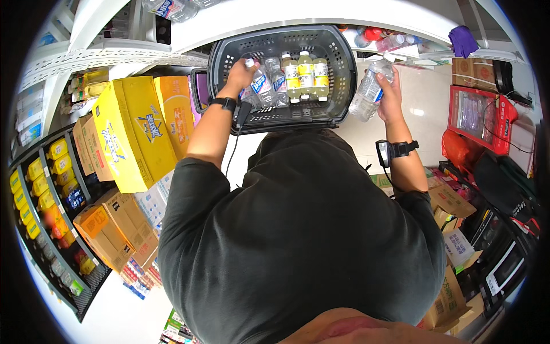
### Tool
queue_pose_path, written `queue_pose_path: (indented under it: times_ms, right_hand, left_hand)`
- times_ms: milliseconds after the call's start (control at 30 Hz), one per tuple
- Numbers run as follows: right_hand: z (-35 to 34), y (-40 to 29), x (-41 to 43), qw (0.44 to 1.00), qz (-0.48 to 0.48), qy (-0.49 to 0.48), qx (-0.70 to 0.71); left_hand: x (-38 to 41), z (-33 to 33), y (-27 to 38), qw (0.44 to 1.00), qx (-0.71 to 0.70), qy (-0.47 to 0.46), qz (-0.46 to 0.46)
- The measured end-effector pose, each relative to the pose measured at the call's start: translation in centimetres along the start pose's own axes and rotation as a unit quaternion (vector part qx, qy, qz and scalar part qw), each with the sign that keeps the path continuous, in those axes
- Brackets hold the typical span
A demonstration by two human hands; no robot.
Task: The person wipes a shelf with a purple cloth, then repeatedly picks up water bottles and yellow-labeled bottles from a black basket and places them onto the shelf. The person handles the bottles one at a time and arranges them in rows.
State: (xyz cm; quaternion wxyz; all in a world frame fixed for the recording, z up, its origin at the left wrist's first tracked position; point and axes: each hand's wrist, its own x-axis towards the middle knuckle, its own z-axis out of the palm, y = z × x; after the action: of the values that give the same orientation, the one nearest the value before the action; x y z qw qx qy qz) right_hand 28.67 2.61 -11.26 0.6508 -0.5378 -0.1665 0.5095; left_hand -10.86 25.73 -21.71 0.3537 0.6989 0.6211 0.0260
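Observation:
A dark grey plastic shopping basket (339,107) lies before me with several drink bottles in it. My left hand (242,76) reaches inside and grips the capped end of a clear plastic bottle (263,88) with a blue, white and red label. More clear bottles (280,84) lie beside it. To their right are three bottles of pale yellow drink (306,77) with white caps. Outside the basket's right side, my right hand (389,96) is closed around another clear plastic bottle (367,96), held tilted. Both my wrists wear black straps with devices.
A white shelf edge (300,13) runs beyond the basket. Yellow cartons (133,133) and brown cardboard boxes (116,228) are stacked at left, beside a black rack of packaged goods (47,193). At right are a red box (477,118) and opened cardboard boxes (447,296).

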Motion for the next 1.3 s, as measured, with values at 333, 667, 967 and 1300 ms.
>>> queue_pose_path:
  times_ms: [333, 667, 967, 1300]
  right_hand:
    - [7.9, 7.4, 0.5, 0.99, 0.047, 0.018, -0.13]
    - [13.0, 18.8, 4.6, 0.96, 0.07, -0.045, -0.267]
    - [17.0, 25.8, 7.9, 0.877, 0.132, -0.053, -0.459]
    - [16.0, 32.0, 8.9, 0.828, 0.161, -0.13, -0.522]
  left_hand:
    - [7.5, 5.8, -4.6, 0.977, 0.125, -0.149, -0.083]
    - [7.2, 6.1, -4.5, 0.944, 0.221, -0.213, -0.119]
    - [3.4, 4.7, -8.6, 0.999, -0.032, -0.04, 0.015]
    - [-7.0, -2.7, -5.6, 0.945, -0.32, -0.07, -0.009]
